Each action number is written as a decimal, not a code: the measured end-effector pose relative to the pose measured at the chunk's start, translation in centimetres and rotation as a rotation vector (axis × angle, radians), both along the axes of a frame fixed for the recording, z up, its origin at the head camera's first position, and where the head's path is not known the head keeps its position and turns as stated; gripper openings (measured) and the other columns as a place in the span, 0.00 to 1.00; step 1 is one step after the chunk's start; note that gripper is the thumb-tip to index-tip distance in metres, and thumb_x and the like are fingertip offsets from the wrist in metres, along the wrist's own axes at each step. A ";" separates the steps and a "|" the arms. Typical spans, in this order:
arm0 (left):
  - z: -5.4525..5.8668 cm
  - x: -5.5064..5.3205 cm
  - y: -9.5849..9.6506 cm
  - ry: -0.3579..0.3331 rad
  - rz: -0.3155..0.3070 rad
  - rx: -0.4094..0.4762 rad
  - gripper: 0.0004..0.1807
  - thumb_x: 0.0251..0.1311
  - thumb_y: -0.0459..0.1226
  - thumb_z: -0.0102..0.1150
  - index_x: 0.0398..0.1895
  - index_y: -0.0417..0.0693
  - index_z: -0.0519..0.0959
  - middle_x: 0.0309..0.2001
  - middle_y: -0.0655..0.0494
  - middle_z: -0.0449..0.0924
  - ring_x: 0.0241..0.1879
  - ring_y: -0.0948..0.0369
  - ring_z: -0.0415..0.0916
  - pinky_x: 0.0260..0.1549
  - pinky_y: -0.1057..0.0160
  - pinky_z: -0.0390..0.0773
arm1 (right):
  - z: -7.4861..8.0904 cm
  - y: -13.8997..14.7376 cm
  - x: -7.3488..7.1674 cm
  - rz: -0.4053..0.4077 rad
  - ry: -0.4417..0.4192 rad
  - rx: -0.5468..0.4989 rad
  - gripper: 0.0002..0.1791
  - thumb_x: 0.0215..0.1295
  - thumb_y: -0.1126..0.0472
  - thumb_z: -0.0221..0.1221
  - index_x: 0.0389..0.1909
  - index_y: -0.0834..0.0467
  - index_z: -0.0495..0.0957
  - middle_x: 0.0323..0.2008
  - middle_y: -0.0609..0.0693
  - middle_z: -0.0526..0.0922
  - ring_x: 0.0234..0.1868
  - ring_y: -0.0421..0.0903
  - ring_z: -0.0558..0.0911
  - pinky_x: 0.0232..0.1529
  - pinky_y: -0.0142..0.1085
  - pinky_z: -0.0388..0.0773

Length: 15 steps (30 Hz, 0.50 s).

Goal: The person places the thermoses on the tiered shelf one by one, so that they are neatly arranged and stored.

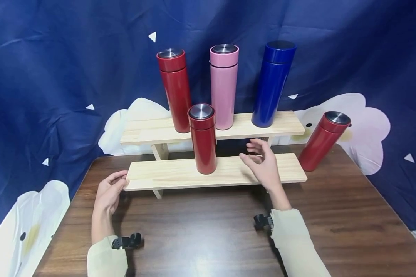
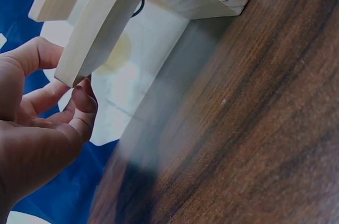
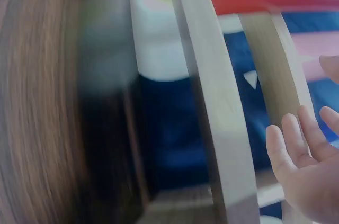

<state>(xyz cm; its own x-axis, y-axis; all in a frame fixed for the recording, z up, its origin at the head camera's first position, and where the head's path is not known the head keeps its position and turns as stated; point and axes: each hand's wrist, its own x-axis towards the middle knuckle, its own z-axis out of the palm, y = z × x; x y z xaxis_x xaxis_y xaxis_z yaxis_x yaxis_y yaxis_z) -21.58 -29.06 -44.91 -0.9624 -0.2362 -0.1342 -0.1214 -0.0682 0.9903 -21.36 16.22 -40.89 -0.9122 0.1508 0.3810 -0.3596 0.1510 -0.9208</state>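
Note:
A two-tier wooden shelf (image 1: 173, 173) stands on the table. My left hand (image 1: 108, 192) pinches the left end of its lower board, thumb and fingers on either side of the edge in the left wrist view (image 2: 42, 102). My right hand (image 1: 263, 163) hovers over the lower board's right part, fingers spread and slightly bent, holding nothing. Left of it, a red thermos bottle (image 1: 203, 142) stands upright on the lower board. On the upper board stand another red bottle (image 1: 176, 92), a pink bottle (image 1: 223, 92) and a blue bottle (image 1: 274, 86).
A third red bottle (image 1: 322, 142) stands on the brown wooden table (image 1: 201, 231) just past the shelf's right end. Behind everything hangs a dark blue curtain (image 1: 90, 57) with white cloud shapes. Each wrist wears a black camera mount (image 1: 126, 241).

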 end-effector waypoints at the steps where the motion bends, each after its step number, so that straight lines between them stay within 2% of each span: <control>1: 0.0 0.0 0.0 0.000 -0.001 -0.001 0.22 0.58 0.19 0.52 0.58 0.25 0.71 0.39 0.57 0.77 0.37 0.66 0.73 0.34 0.74 0.74 | -0.4 0.6 -0.1 -0.016 0.004 -0.012 0.30 0.60 0.72 0.68 0.63 0.68 0.70 0.53 0.62 0.79 0.51 0.46 0.78 0.55 0.41 0.78; 5: 0.0 -0.1 0.0 0.005 0.001 0.004 0.22 0.58 0.19 0.52 0.57 0.26 0.72 0.39 0.57 0.77 0.35 0.66 0.73 0.33 0.74 0.74 | -0.2 2.6 0.3 -0.066 0.010 -0.055 0.29 0.61 0.72 0.67 0.63 0.68 0.71 0.51 0.55 0.80 0.51 0.48 0.80 0.53 0.33 0.77; 8: 0.0 -0.1 0.1 0.005 0.002 0.011 0.21 0.58 0.19 0.52 0.56 0.27 0.73 0.38 0.57 0.77 0.34 0.66 0.73 0.32 0.74 0.73 | 0.1 4.2 0.5 -0.108 0.012 -0.076 0.28 0.61 0.73 0.66 0.63 0.69 0.71 0.51 0.56 0.81 0.51 0.51 0.80 0.50 0.29 0.77; 12: 0.0 0.0 0.0 -0.004 0.006 0.009 0.21 0.58 0.19 0.52 0.57 0.27 0.73 0.38 0.57 0.77 0.34 0.66 0.72 0.32 0.74 0.73 | 0.3 6.0 0.8 -0.175 0.011 -0.109 0.25 0.61 0.74 0.65 0.60 0.65 0.74 0.50 0.57 0.82 0.49 0.49 0.81 0.47 0.28 0.77; 15: 0.0 0.0 0.0 -0.008 0.005 -0.001 0.22 0.58 0.19 0.52 0.58 0.26 0.72 0.39 0.57 0.77 0.35 0.66 0.72 0.32 0.74 0.73 | 0.3 7.3 1.1 -0.216 0.014 -0.166 0.23 0.60 0.74 0.66 0.57 0.60 0.76 0.48 0.54 0.83 0.47 0.45 0.82 0.45 0.27 0.77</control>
